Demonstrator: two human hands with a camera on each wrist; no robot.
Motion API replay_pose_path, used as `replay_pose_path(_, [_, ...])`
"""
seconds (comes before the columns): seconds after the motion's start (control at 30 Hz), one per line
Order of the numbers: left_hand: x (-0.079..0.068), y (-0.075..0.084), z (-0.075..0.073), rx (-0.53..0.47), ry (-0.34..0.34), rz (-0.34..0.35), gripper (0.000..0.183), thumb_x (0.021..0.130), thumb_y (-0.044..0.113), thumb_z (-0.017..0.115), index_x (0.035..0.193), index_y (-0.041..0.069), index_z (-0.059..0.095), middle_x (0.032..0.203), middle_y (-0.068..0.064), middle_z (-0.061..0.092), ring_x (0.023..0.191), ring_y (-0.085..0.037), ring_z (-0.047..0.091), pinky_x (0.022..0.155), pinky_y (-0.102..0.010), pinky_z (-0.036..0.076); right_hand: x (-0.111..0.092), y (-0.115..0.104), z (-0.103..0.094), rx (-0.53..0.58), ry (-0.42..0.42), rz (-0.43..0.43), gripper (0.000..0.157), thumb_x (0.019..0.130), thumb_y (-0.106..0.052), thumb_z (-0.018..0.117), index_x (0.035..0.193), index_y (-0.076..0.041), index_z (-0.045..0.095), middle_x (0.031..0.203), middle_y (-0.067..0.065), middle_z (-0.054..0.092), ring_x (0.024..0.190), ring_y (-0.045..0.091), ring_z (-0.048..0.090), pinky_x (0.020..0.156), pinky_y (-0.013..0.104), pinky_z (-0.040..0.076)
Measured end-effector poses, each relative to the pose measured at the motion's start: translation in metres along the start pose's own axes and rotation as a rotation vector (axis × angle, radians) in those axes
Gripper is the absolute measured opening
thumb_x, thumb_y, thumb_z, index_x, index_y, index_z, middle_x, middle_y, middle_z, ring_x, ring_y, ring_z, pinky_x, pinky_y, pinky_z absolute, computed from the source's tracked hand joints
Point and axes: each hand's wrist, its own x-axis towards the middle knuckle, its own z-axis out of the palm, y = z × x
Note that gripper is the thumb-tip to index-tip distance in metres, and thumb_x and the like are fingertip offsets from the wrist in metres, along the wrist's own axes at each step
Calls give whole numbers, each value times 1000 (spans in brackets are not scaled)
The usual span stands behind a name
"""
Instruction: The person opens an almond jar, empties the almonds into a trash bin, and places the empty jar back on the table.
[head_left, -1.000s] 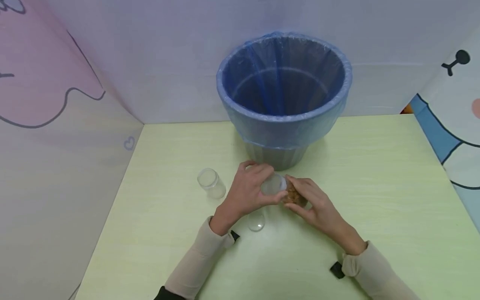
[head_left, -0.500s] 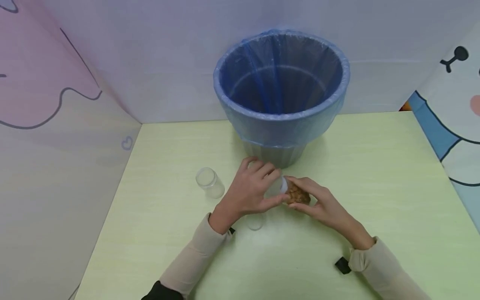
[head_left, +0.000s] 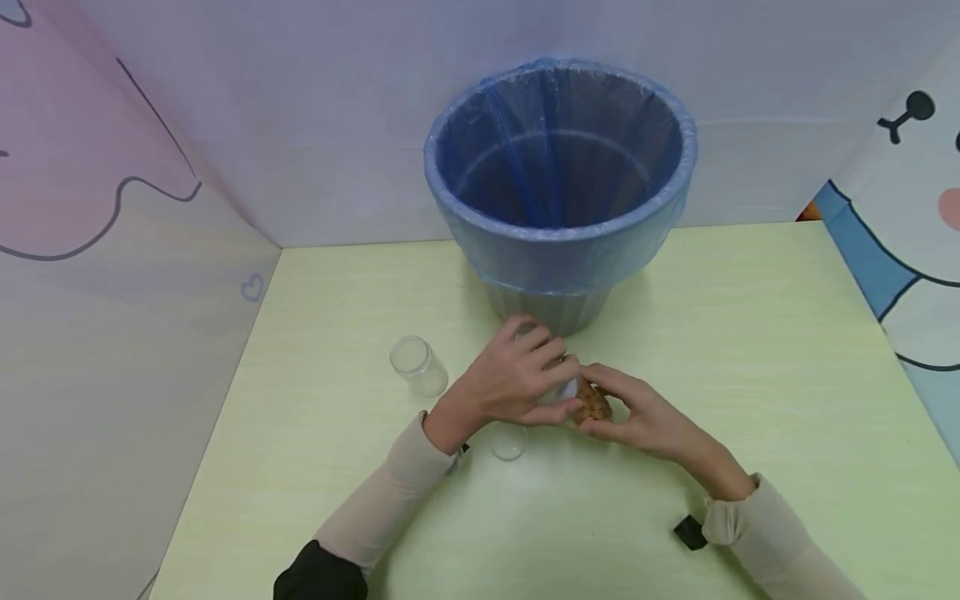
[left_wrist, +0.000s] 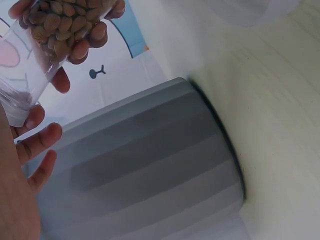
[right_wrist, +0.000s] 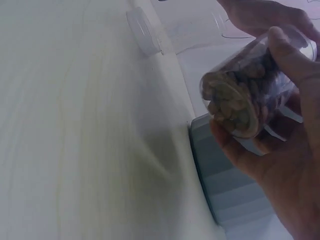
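Observation:
A clear jar (head_left: pixel 594 403) of almonds is held tilted above the table, close in front of the bin. My right hand (head_left: pixel 641 412) grips its base end, thumb on one side and fingers on the other. At the opposite end, my left hand (head_left: pixel 517 375) curls over the clear mouth end, covering most of it in the head view. In the left wrist view, the left fingers (left_wrist: pixel 40 142) meet a pale ring at that end. The almonds (right_wrist: pixel 232 102) lie packed toward the base in the right wrist view.
A grey bin (head_left: pixel 558 233) with a blue liner stands at the back against the wall. Another clear jar (head_left: pixel 420 367) sits left of my hands. Below my left wrist lies a clear round piece (head_left: pixel 508 442), partly covered by the wrist. Printed walls close off both sides.
My left hand has shifted slightly right, its fingers now covering more of the jar's mouth end. My right hand still holds the base, and the jar has dipped a little toward me.

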Motion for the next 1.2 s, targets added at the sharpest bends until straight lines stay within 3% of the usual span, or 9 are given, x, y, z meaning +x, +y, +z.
replay_pose_path(0.07, [1, 0, 2, 8, 30, 18, 50, 106, 51, 30, 91, 21, 68, 83, 6, 65, 82, -18, 64, 95, -43, 53, 2, 0, 2, -21, -6, -30, 49, 87, -2, 82, 126, -22, 60, 102, -10, 60, 87, 3, 54, 72, 29, 49])
replay_pose_path(0.13, [2, 0, 4, 17, 57, 32, 50, 105, 47, 29, 87, 21, 67, 81, 6, 65, 80, -19, 64, 93, -42, 53, 3, 0, 6, -53, 1, -46, 47, 87, -3, 82, 121, -25, 58, 98, -11, 55, 84, 4, 50, 68, 30, 47])
replay_pose_path(0.23, [3, -1, 7, 24, 97, 34, 51, 104, 42, 26, 82, 21, 67, 76, 6, 65, 77, -19, 64, 91, -42, 54, 3, -2, 12, -93, 38, -75, 49, 87, -2, 81, 127, -21, 59, 106, -9, 60, 88, 4, 53, 72, 25, 49])
replay_pose_path(0.33, [5, -1, 8, 26, 122, 22, 52, 103, 39, 24, 80, 21, 67, 72, 7, 64, 74, -19, 64, 90, -42, 54, 2, -7, 17, -121, 92, -63, 57, 87, -3, 82, 137, -17, 59, 122, -5, 65, 102, 4, 58, 82, 20, 51])
replay_pose_path(0.47, [6, -1, 7, 28, 139, -13, 53, 102, 38, 24, 78, 22, 68, 70, 8, 64, 71, -18, 63, 87, -42, 53, 0, -12, 24, -125, 172, -46, 67, 86, -3, 83, 147, -10, 56, 130, 4, 66, 110, 6, 60, 87, 19, 52])
replay_pose_path(0.63, [6, 3, 8, 15, 139, -88, 51, 102, 35, 27, 77, 23, 69, 70, 9, 67, 69, -17, 62, 85, -42, 53, -2, -14, 33, -159, 280, -78, 76, 86, -3, 83, 153, -4, 50, 127, 11, 66, 107, 10, 58, 85, 17, 49])
replay_pose_path(0.83, [5, 8, 12, 17, 123, -184, 52, 102, 33, 27, 75, 22, 69, 70, 8, 68, 69, -17, 62, 86, -43, 52, -4, -15, 40, -172, 353, -32, 68, 89, -7, 82, 150, -5, 54, 127, 12, 66, 107, 13, 56, 80, 18, 48])
replay_pose_path(1.03, [5, 14, 14, 35, 111, -270, 50, 102, 30, 24, 73, 20, 64, 62, 7, 60, 62, -17, 58, 83, -42, 51, -3, -17, 45, -204, 407, -9, 74, 79, 4, 85, 147, -6, 57, 129, 12, 67, 110, 16, 58, 84, 20, 47])
replay_pose_path(1.2, [7, 21, 15, 29, 65, -401, 39, 99, 25, 32, 72, 19, 59, 55, 6, 52, 55, -17, 53, 75, -39, 49, -2, -13, 48, -280, 467, -66, 60, 93, -20, 80, 146, -3, 58, 127, 14, 67, 109, 22, 58, 87, 21, 46])
